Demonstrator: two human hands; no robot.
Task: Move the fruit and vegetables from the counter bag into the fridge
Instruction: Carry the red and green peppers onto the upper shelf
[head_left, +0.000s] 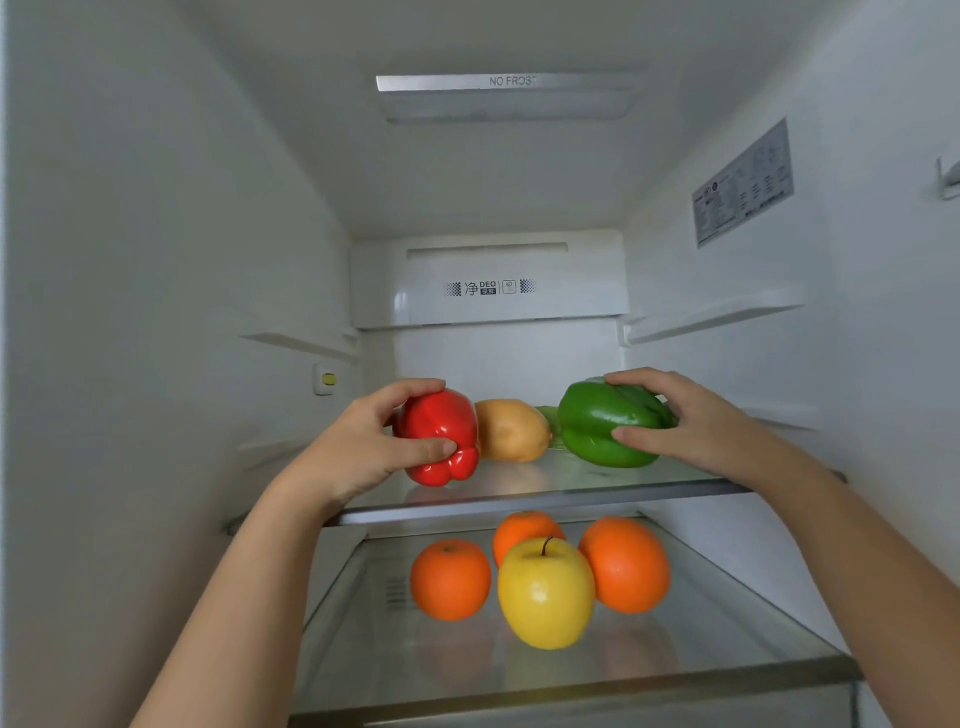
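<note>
Both my hands reach into the open fridge. My left hand (363, 447) grips a red bell pepper (441, 431) at the left of the upper glass shelf (545, 491). My right hand (680, 421) grips a green bell pepper (602, 421) at the right of the same shelf. Both peppers rest on or just above the glass. Between them lies a potato (511, 430), with a bit of something pale green (550, 418) behind it.
On the lower glass shelf (571, 691) sit three oranges (451, 579) (626, 564) (522, 527) and a yellow apple (545, 592). White fridge walls close in on both sides, with a label sticker (743, 184) on the right wall and empty shelf rails above.
</note>
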